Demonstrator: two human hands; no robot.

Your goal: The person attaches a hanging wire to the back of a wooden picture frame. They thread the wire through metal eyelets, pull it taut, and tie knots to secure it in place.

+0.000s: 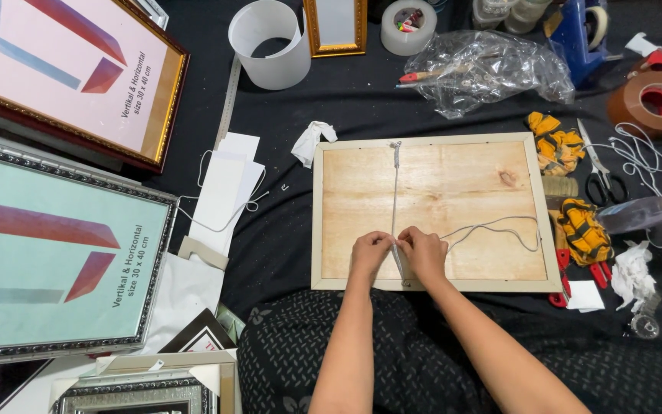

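A white cord (395, 201) runs straight down the plywood back of a picture frame (499, 153) that lies face down on the black cloth (331, 107), right in front of the person's lap. The cord's upper end sits at the frame's top edge; its lower part meets the 2 hands near the bottom edge. The left hand (369, 253) and the right hand (425, 253) are close together, almost touching, each with fingertips pressed together and pinching the cord between them. From the right hand a loose tail of the same cord curls out to the right across the wood and loops back.

Just right of the frame lie 2 crumpled yellow gloves (584, 226), red-handled pliers (562, 284) and black scissors (603, 180), with more white string beside them. Farther right is a brown tape roll in a red dispenser (657, 96). Above the frame sit a crumpled clear plastic bag (492, 69), a white plastic cylinder (270, 42), a clear tape roll (408, 24) and a small gold frame (336, 27). Left of the frame lie white card pieces (224, 184) and a metal ruler (227, 100). At far left are 2 large frames, 1 with a gold-red border (63, 73) and 1 with a silver border (47, 253).
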